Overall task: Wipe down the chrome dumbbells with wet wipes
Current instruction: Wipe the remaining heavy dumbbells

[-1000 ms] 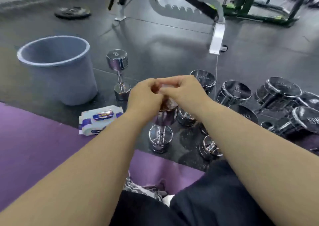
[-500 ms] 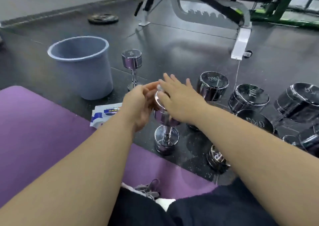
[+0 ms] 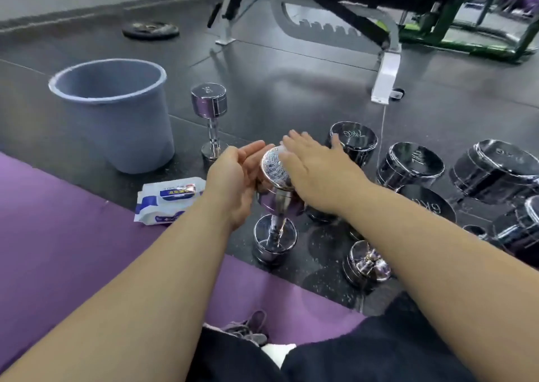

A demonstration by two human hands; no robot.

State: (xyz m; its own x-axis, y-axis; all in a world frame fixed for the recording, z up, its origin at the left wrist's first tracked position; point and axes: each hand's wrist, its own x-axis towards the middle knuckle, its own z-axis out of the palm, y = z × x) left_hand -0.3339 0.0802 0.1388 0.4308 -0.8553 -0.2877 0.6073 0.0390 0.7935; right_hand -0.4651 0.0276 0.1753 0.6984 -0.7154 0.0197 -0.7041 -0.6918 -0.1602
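Observation:
A small chrome dumbbell [image 3: 274,201] stands upright on the black floor just past the purple mat. Its top face, streaked with moisture, shows between my hands. My left hand [image 3: 233,183] cups the left side of the top head with relaxed, nearly straight fingers. My right hand [image 3: 318,174] lies flat on the right part of the head, fingers straight. A small white edge of a wipe [image 3: 281,149] shows under its fingertips. The wet wipes pack [image 3: 169,199] lies on the floor to the left.
A grey bucket [image 3: 116,113] stands at the left, with another upright dumbbell [image 3: 210,119] beside it. Several larger chrome dumbbells [image 3: 408,169] crowd the floor on the right. A weight bench [image 3: 385,69] and a weight plate [image 3: 150,29] lie beyond. The purple mat [image 3: 58,221] runs under my arms.
Both hands were curled together over the dumbbell's top head. Their fingers have since straightened, and the right hand has slid rightward, uncovering the wet top face.

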